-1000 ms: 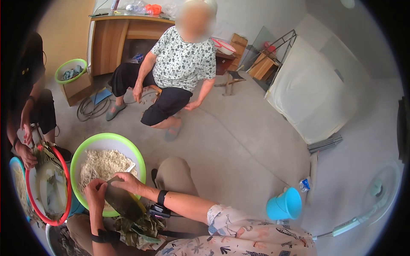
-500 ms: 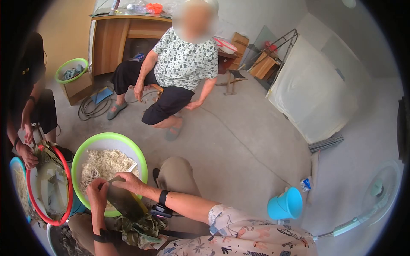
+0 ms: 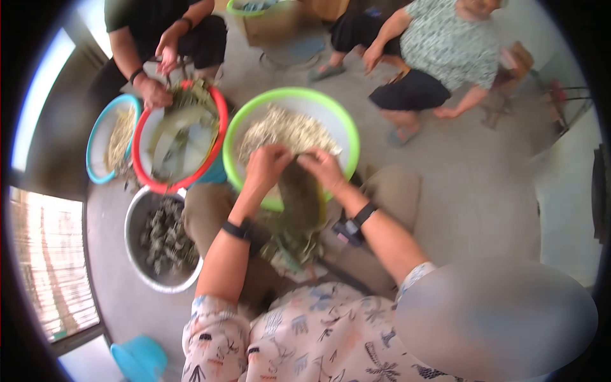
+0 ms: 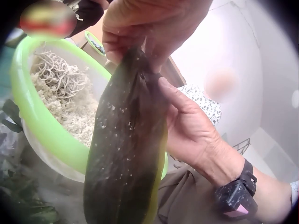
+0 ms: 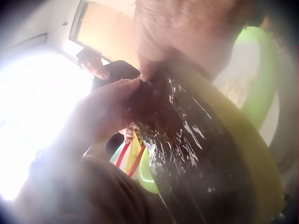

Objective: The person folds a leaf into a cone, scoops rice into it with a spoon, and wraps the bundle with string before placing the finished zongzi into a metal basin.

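Note:
Both hands meet at the upper end of a long dark green leaf (image 3: pixel 300 194), close to a green-rimmed basin (image 3: pixel 349 121) of white rice. My left hand (image 3: pixel 268 167) pinches the leaf's gathered tip. Opposite it, my right hand (image 3: pixel 323 169) grips the same end, its thumb along the edge in the left wrist view. The broad blade (image 4: pixel 124 149) hangs down with a few pale grains stuck on it and a yellowish edge. Its other face looks wet and shiny in the right wrist view. Pale strings (image 4: pixel 63 77) lie on the rice.
To the left stand a red-rimmed basin (image 3: pixel 224 137) with leaves in water, a blue-rimmed basin (image 3: pixel 90 149), and a metal bowl (image 3: pixel 132 245) of dark wrapped bundles. More leaves (image 3: pixel 289 248) lie below my hands. Two seated people are across from me, one reaching to the red-rimmed basin.
The head view has swung to the left and down, bringing the metal bowl and a window into sight. Both hands keep hold of the leaf's end throughout.

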Available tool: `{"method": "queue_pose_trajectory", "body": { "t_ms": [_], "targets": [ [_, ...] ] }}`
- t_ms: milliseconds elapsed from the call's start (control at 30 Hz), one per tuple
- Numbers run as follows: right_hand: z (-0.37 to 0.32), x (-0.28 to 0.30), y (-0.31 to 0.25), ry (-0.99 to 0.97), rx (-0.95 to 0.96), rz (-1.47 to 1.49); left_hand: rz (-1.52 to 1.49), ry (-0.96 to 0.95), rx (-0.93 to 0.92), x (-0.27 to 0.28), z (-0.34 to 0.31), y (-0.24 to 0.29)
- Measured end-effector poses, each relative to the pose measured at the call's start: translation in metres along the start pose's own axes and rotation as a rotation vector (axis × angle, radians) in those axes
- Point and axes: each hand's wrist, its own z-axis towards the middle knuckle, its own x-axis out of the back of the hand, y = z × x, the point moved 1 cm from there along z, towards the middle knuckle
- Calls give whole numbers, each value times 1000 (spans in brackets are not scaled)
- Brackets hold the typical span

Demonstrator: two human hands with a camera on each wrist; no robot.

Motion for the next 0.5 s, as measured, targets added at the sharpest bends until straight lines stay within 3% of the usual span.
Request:
{"method": "queue_pose_trajectory", "body": {
  "t_ms": [67, 200, 300, 400, 500],
  "targets": [
    [8, 8, 9, 51, 120, -223, -132, 25, -69, -5, 2, -8],
    [6, 7, -11, -18, 92, -81, -301, -86, 61, 0, 7, -14],
    [6, 7, -12, 62, 85, -16, -687, -194, 259, 0, -3, -7],
    [3, 7, -13, 98, 20, 123, -651, -286, 304, -1, -5, -17],
    [4, 1, -12, 78, 11, 129, -641, -235, 281, -5, -8, -24]
  ]
}}
